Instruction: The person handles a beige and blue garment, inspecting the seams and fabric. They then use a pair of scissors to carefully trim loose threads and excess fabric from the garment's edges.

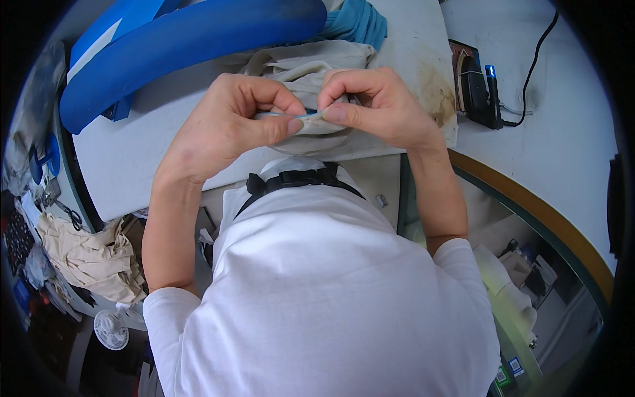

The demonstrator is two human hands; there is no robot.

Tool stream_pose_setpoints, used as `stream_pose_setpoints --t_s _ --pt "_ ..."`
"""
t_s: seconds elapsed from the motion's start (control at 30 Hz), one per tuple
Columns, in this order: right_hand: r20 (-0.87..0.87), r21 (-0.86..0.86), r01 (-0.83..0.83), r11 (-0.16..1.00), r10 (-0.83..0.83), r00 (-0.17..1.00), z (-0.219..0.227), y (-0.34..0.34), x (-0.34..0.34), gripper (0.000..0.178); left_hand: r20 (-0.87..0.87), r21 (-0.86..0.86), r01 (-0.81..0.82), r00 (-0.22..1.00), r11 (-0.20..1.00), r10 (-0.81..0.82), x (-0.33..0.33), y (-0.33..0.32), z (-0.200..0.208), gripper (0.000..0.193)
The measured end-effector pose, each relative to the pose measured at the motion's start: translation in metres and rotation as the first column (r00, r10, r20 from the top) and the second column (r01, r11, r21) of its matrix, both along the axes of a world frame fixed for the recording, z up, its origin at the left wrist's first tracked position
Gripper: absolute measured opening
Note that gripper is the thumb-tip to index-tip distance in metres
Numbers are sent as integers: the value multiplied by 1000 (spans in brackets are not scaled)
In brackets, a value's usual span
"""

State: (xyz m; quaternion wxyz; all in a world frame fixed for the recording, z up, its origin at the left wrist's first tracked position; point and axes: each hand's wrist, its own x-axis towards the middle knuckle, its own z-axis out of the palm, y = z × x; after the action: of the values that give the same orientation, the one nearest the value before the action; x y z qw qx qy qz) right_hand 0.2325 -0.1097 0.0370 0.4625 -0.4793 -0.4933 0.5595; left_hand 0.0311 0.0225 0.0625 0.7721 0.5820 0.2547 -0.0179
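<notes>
and here, left hand (231, 112) and right hand (382, 106) level, neither nearer: fingers (288, 99) of both clamped on the beige cloth (301, 66), its pinched edge lying sideways between them, a thin light-blue line (308, 115) along it! soft, crumpled folds lie beyond and beneath the fingers; farther left, a smooth, curved blue board (198, 40) over the pale tabletop (152, 165).

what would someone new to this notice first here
Probably the big curved blue piece sweeping across the upper left. Below its right end, the left hand and right hand pinch a beige cloth. The wearer's white shirt fills the lower middle, with a small white fan at lower left.
</notes>
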Motion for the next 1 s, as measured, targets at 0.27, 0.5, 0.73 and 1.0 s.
stream_pose_setpoints --t_s 0.27,0.5,0.73,1.0 --pt "22 2 20 1000 -20 1000 -5 0 0 14 -26 11 -10 1000 1000 10 1 1 -5 20" --pt "89 1 40 999 -40 995 -8 5 -1 13 -26 43 -23 999 999 24 6 1 -13 16" --pt "248 -153 663 733 -621 744 -69 -48 27 20 -2 -217 -299 952 929 305 -5 -9 -43 11" --pt "-246 -776 488 400 -904 350 -111 -83 -61 26 -121 -381 -349 937 856 328 -13 -20 -66 12"
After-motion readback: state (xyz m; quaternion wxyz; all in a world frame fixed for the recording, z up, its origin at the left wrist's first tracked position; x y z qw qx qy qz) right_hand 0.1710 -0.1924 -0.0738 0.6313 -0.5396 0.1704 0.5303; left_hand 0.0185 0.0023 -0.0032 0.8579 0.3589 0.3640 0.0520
